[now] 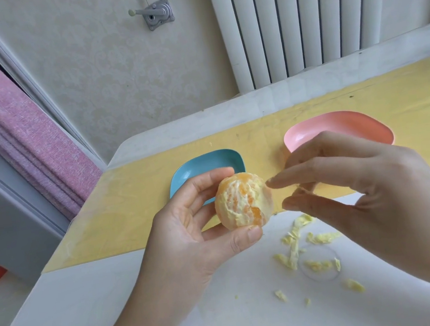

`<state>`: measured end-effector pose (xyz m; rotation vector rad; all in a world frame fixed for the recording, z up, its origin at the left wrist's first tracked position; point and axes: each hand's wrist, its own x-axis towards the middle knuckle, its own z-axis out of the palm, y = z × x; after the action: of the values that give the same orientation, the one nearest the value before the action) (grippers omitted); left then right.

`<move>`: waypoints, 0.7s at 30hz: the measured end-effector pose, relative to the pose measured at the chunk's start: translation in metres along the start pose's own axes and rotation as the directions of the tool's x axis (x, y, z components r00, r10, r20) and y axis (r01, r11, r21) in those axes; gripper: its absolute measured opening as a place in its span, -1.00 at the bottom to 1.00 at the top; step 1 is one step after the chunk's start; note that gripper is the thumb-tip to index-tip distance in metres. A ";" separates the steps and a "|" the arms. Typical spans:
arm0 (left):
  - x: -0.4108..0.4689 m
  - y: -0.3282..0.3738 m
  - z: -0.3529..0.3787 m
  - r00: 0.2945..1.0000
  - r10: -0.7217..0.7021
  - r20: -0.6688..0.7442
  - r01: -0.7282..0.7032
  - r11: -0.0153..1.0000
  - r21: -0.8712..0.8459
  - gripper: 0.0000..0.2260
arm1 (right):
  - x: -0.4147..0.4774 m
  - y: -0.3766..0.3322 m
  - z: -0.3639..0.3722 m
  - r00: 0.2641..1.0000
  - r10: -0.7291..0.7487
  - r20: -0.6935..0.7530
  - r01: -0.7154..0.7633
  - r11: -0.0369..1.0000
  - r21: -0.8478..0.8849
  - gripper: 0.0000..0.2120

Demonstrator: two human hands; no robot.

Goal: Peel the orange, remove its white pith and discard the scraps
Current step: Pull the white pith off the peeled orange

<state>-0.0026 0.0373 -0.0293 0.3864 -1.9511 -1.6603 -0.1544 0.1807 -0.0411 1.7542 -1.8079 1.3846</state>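
— two hands were busy, so where did we have the orange [243, 200]?

— in our left hand [187, 229], fingers curled closed around it, thumb under and fingertips on top. we held it up above the white table [118, 305], bare side toward us, so we could see which patches of white pith were left on it.

— and our right hand [352, 186]?

— just beside the fruit, index finger and thumb drawn close together. a thin pale strip [304, 189] seemed pinched between them, though we couldn't tell how firmly. the other fingers fanned out, probably to stay out of the way.

— how far along did we judge it?

— the skin was all off, but pith still veiled much of the flesh. so, mid-cleaning.

— the scraps?

— pith scraps [311, 252] lay scattered on the table under our right hand, likely dropped where we worked. the blue dish [214, 163] and pink dish [338, 129] sat behind on the yellow mat [141, 202], apparently empty, so discarding wasn't done yet.
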 end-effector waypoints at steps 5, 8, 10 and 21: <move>-0.002 0.001 0.002 0.999 -0.005 0.036 0.005 1.000 0.004 -0.47 | 0.000 -0.001 0.000 1.000 -0.009 0.014 0.008 0.997 0.073 -0.83; -0.003 0.001 0.003 0.998 0.028 0.048 -0.031 0.997 0.069 -0.47 | 0.000 -0.003 0.000 1.000 -0.012 0.012 0.011 0.998 0.066 -0.85; -0.006 0.002 0.004 0.997 0.066 0.046 -0.072 0.986 0.147 -0.46 | 0.000 -0.004 -0.001 1.000 -0.008 0.015 0.007 0.998 0.067 -0.87; -0.013 0.007 0.011 0.977 0.215 0.018 -0.205 0.902 0.381 -0.45 | 0.003 -0.010 -0.004 1.000 -0.020 0.014 0.020 1.000 0.018 -0.93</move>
<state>0.0030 0.0547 -0.0262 0.3227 -2.2114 -1.1336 -0.1477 0.1835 -0.0322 1.7903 -1.7851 1.3889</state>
